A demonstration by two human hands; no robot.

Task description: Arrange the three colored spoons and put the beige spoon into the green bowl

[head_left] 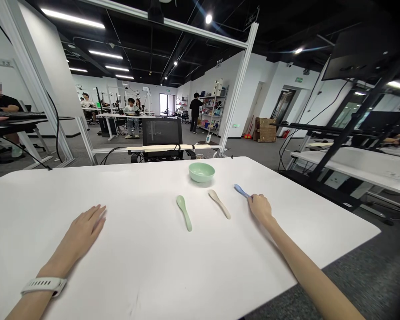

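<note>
My right hand (260, 208) is closed around the handle of a blue spoon (241, 191), whose bowl end points away to the left. To the left of it lies a beige spoon (219, 204), and farther left a green spoon (184, 213), both flat on the table. Behind the spoons stands a light green bowl (202, 172), upright; its inside looks bare. My left hand (86, 227) rests palm down on the left part of the table, fingers stretched out, holding nothing. A pale watch band circles that wrist.
The white table (126, 249) has rounded corners and a right edge under my right forearm. Beyond its far edge stand a black mesh chair (162, 132) and a metal frame (238, 84). Several people are farther back; a second desk (363, 166) is at right.
</note>
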